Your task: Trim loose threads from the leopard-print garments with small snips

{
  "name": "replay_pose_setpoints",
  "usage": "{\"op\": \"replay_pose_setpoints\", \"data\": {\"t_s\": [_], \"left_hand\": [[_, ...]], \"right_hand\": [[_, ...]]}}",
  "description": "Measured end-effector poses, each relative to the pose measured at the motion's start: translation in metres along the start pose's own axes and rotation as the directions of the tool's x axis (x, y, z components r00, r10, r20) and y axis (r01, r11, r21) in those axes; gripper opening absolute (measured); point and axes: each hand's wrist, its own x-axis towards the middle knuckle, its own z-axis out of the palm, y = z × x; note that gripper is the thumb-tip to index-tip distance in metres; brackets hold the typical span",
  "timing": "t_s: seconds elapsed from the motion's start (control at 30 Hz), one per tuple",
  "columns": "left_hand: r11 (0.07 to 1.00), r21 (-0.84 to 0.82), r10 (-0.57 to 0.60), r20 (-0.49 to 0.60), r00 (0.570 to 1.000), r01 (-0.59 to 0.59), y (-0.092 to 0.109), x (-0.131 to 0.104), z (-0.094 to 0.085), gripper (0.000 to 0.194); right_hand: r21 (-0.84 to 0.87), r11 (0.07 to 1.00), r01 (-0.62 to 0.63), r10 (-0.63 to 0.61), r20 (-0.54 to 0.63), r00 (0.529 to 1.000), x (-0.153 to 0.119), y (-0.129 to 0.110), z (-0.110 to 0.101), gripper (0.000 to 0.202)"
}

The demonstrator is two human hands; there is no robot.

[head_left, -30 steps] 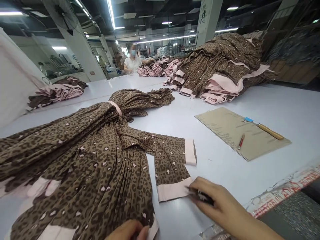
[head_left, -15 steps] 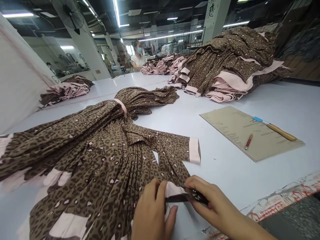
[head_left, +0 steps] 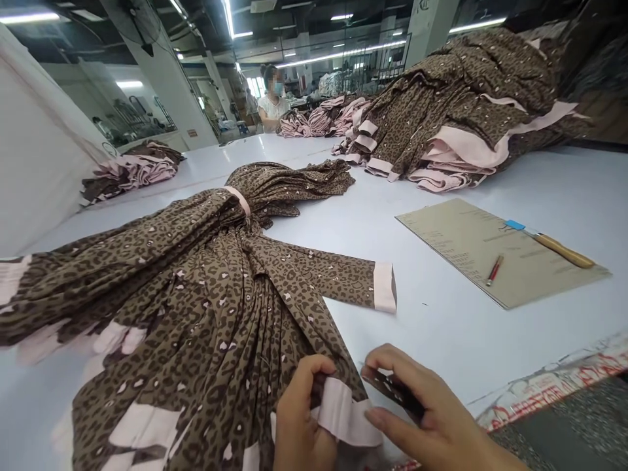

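A bundle of brown leopard-print garments (head_left: 220,281) lies on the table, gathered by a pink band (head_left: 238,200). One sleeve with a pink cuff (head_left: 385,286) points to the right. My left hand (head_left: 309,412) is closed on another sleeve's pink cuff (head_left: 338,412), which is bent up between thumb and fingers. In my right hand (head_left: 417,405) is a pair of dark thread snips (head_left: 395,390), held in the palm beside the cuff. The right thumb reaches to the cuff's edge. Parts of the snips are hidden by the fingers.
A cardboard sheet (head_left: 461,255) with a red pen (head_left: 494,270) and a wooden-handled tool (head_left: 564,250) lies to the right. Behind rises a large garment pile (head_left: 451,98); a smaller pile (head_left: 137,169) lies left. A masked person (head_left: 273,104) is at the far side.
The snips have come away from the cuff and turned into my right palm. My left hand has lifted and folded the cuff upward. The view has shifted slightly.
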Motion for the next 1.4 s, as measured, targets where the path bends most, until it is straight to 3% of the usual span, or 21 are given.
{"op": "replay_pose_setpoints", "data": {"t_s": [0.07, 0.17, 0.23, 0.37, 0.4, 0.47, 0.57, 0.63, 0.73, 0.8, 0.97, 1.1, 1.4], "left_hand": [[0.999, -0.034, -0.012, -0.003, 1.0, 0.012, -0.004, 0.0, 0.002, 0.024], [0.998, -0.059, -0.034, -0.037, 0.999, 0.031, -0.007, 0.001, 0.005, 0.023], [0.998, -0.065, 0.0, -0.097, 0.995, -0.006, -0.005, 0.003, 0.007, 0.025], [0.992, -0.084, 0.073, -0.207, 0.976, -0.092, 0.005, 0.007, 0.009, 0.03], [0.993, -0.108, 0.037, -0.175, 0.984, -0.057, 0.006, 0.007, 0.007, 0.029], [0.975, -0.19, -0.117, -0.006, 0.993, 0.114, 0.004, 0.009, 0.002, 0.017], [0.838, -0.328, -0.358, 0.27, 0.894, 0.435, -0.003, 0.013, -0.008, 0.011], [0.763, -0.399, -0.401, 0.325, 0.856, 0.509, -0.006, 0.015, -0.013, 0.017], [0.76, -0.421, -0.394, 0.308, 0.866, 0.496, -0.006, 0.014, -0.015, 0.024], [0.786, -0.395, -0.389, 0.282, 0.877, 0.476, -0.003, 0.012, -0.013, 0.027], [0.805, -0.371, -0.385, 0.267, 0.883, 0.463, 0.006, 0.009, -0.009, 0.032], [0.777, -0.412, -0.381, 0.294, 0.877, 0.476, 0.008, 0.008, -0.01, 0.032], [0.801, -0.39, -0.367, 0.279, 0.887, 0.454, 0.012, 0.001, -0.011, 0.028]], "right_hand": [[-0.009, 1.0, 0.008, -0.008, 0.013, 1.0, 0.006, -0.001, 0.005, 0.003], [-0.004, 0.999, 0.038, -0.038, -0.003, 0.999, 0.009, -0.004, 0.011, 0.01], [-0.016, 0.994, 0.105, -0.106, -0.048, 0.993, 0.006, -0.002, 0.015, 0.006], [-0.069, 0.965, 0.254, -0.258, -0.056, 0.965, 0.001, 0.007, 0.021, 0.02], [-0.052, 0.974, 0.219, -0.221, -0.053, 0.974, 0.002, 0.008, 0.021, 0.014], [0.046, 0.998, 0.045, -0.041, -0.082, 0.996, 0.007, 0.009, 0.017, 0.004], [0.231, 0.957, -0.175, 0.214, -0.157, 0.964, 0.019, 0.01, 0.009, 0.014], [0.23, 0.947, -0.225, 0.266, -0.168, 0.949, 0.023, 0.011, 0.006, 0.018], [0.039, 0.969, -0.243, 0.246, -0.173, 0.954, 0.02, 0.011, 0.004, 0.015], [-0.064, 0.98, -0.187, 0.175, -0.154, 0.972, 0.014, 0.007, 0.003, 0.015], [-0.183, 0.983, 0.015, -0.008, 0.035, 0.999, 0.005, -0.006, -0.002, 0.013], [-0.322, 0.946, 0.045, -0.012, 0.104, 0.995, 0.007, -0.008, 0.0, 0.009], [-0.44, 0.896, 0.069, -0.033, 0.089, 0.996, 0.008, -0.017, 0.004, 0.01]]}}
